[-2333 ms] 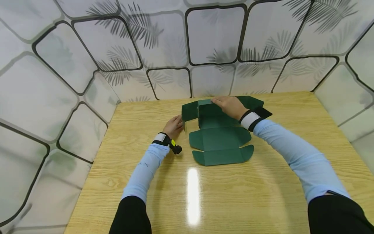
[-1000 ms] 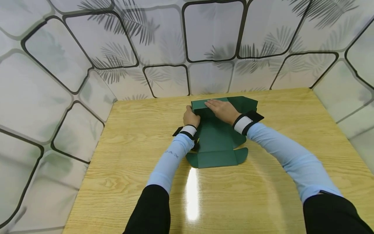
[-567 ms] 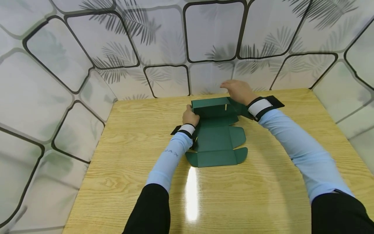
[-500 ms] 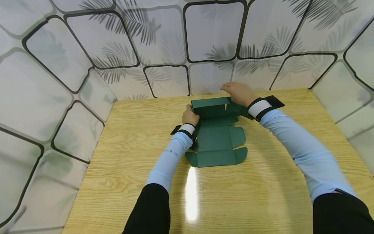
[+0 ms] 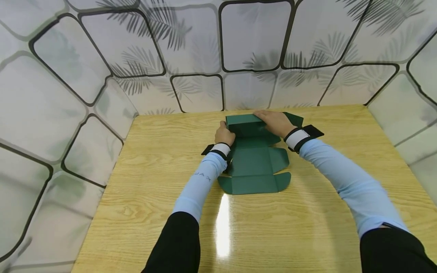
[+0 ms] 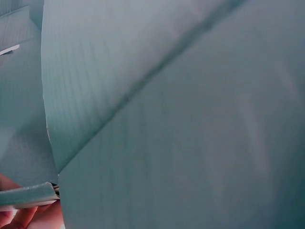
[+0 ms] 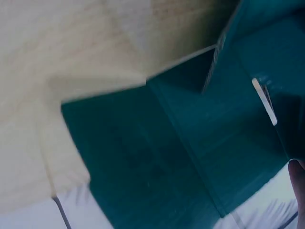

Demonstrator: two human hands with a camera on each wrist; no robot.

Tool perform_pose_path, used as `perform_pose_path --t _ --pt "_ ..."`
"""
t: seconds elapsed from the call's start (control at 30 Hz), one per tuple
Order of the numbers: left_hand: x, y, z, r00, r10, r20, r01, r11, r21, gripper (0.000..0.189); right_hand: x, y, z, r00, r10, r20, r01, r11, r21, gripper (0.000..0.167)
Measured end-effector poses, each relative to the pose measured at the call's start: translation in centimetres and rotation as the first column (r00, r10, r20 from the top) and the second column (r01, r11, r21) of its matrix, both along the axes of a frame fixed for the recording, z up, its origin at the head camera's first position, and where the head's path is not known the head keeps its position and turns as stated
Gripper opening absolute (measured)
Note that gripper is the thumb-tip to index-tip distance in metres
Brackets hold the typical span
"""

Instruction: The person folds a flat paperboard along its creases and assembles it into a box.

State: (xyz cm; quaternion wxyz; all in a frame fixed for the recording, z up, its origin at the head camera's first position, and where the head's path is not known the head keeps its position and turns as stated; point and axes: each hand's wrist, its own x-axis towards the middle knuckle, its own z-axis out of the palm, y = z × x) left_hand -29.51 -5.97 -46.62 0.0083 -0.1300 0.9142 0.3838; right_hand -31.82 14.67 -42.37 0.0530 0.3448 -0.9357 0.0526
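Observation:
A green cardboard box (image 5: 254, 161), partly folded up, lies near the back of the table with its front flaps flat. Its back wall stands up, with a folded-over strip (image 5: 240, 119) along the top. At the back left corner my left hand (image 5: 224, 134) grips the raised side; in the left wrist view its fingers (image 6: 47, 217) curl round a folded cardboard edge. My right hand (image 5: 274, 123) rests over the top of the back wall, fingers straight and pointing left, thumb hidden in the head view. A fingertip (image 7: 298, 174) touches the cardboard near a slot in the right wrist view.
The wooden table (image 5: 150, 182) extends all round the box, with a bright light reflection in front. A patterned cloth wall (image 5: 252, 91) rises right behind the table's back edge. A right rear flap (image 5: 295, 119) sticks out beyond my right hand.
My left hand came from outside the left flap to the raised corner and stays there. My right hand lifted off the back wall, then came down on it again. The back left flap is folded in.

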Motion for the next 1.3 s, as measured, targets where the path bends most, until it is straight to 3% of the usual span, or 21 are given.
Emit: perform_pose_path --t 0.27,0.5,0.63,0.73,0.8,0.93,1.0,1.17,1.3 --pt "0.3 0.1 0.1 1.0 0.008 -0.016 -0.008 1.0 -0.011 0.046 0.6 -0.4 -1.0 0.99 -0.029 -0.141 0.011 0.991 -0.13 0.045" --pt "1.0 0.3 0.2 0.998 -0.035 -0.056 0.035 0.999 0.014 0.045 1.8 0.9 -1.1 0.996 -0.037 -0.076 0.029 0.993 -0.115 0.065" --pt "1.0 0.3 0.1 0.997 -0.05 -0.053 0.051 0.999 0.016 0.045 3.5 2.3 -1.2 0.99 -0.129 -0.053 0.117 0.975 -0.19 0.057" --pt "0.9 0.1 0.0 0.998 -0.05 -0.045 0.049 0.999 -0.003 0.045 4.8 3.3 -1.3 0.969 -0.244 0.028 0.244 0.946 -0.214 0.047" --pt "0.7 -0.2 0.1 0.998 -0.038 -0.047 0.037 0.999 -0.01 0.045 5.4 3.8 -1.2 0.944 -0.292 0.155 0.318 0.929 -0.191 0.039" --pt "0.4 -0.4 0.1 0.998 -0.028 -0.051 0.028 1.0 -0.012 0.044 6.0 4.2 -1.4 0.872 -0.271 0.408 0.353 0.925 -0.14 0.044" --pt "0.3 -0.4 0.0 0.998 -0.037 -0.046 0.036 0.999 -0.01 0.044 6.2 4.0 -1.5 0.846 -0.26 0.466 0.358 0.924 -0.136 0.044" --pt "0.2 -0.3 -0.1 0.999 -0.031 -0.029 0.03 0.999 -0.011 0.045 6.8 2.6 -1.4 0.877 -0.246 0.413 0.33 0.933 -0.145 0.043" --pt "0.2 -0.1 -0.3 0.999 -0.026 -0.024 0.026 1.0 -0.001 0.045 7.2 1.0 -1.8 0.899 -0.163 0.406 0.212 0.974 -0.08 0.058"
